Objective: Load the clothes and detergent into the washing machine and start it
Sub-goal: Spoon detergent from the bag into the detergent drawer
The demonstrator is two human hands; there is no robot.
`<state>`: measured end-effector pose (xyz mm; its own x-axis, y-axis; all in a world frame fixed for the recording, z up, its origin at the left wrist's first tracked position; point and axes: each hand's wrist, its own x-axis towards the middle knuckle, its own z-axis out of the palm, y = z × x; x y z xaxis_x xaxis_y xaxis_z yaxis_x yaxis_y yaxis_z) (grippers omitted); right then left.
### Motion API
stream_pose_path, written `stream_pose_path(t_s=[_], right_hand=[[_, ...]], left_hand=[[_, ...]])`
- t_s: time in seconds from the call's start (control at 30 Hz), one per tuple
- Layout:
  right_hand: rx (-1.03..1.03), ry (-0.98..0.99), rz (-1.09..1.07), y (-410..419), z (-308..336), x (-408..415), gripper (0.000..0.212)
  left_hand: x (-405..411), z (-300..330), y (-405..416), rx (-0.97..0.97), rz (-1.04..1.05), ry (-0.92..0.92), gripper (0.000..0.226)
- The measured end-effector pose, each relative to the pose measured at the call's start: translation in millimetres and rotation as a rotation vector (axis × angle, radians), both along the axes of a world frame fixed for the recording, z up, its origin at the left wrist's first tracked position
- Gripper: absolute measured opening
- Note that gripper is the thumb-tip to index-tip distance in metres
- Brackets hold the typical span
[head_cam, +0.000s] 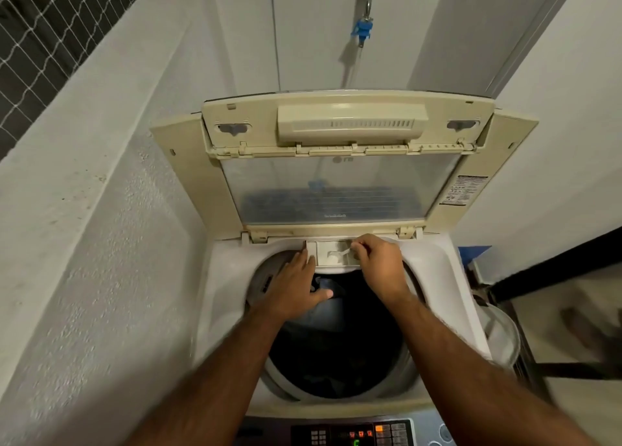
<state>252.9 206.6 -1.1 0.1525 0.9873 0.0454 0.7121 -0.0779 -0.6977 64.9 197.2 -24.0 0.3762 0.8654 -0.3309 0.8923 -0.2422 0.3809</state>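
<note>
Nearest us the control panel (353, 434) glows; at twelve o'clock, our flat, released left hand (296, 290) flanks the detergent drawer (333, 252), its long axis crosswise, while our right hand (380, 260) pinches its edge, clothes (323, 311) in the drum below.

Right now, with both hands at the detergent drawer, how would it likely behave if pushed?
The detergent drawer looks like rigid moulded plastic, so it probably slides straight rather than flexing. It seems light. The left hand rests beside it while the right hand holds its edge.

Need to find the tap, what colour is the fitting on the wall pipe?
Blue fitting, head view.
</note>
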Motion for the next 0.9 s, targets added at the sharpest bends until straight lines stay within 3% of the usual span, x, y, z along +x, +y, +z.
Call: stream_pose_path(t_s=[0.23,0.47,0.7,0.8,0.9], right_hand=[[0.131,-0.119,0.159,-13.0,-2.1,-1.0,0.014],[0.151,-0.064,0.057,-18.5,5.0,4.7,0.013],[0.098,0.471,-0.32,-20.5,35.0,4.2,0.017],[0.037,0.791,-0.327,-22.0,44.5,-4.8,0.012],[0.04,0.935,-0.25,-28.2,63.8,-22.4,0.014]], left_hand=[[0.7,3.6,-8.5,-0.06,0.043,-0.032,0.089],[-4.3,14.7,-21.0,-0.03,0.068,-0.01,0.089],[-15.9,52.5,-39.2,0.111,0.129,-0.033,0.087],[-27.6,73.7,-55.4,0.141,0.19,-0.069,0.088],[-41.8,103.5,-79.4,0.201,0.26,-0.1,0.087]])
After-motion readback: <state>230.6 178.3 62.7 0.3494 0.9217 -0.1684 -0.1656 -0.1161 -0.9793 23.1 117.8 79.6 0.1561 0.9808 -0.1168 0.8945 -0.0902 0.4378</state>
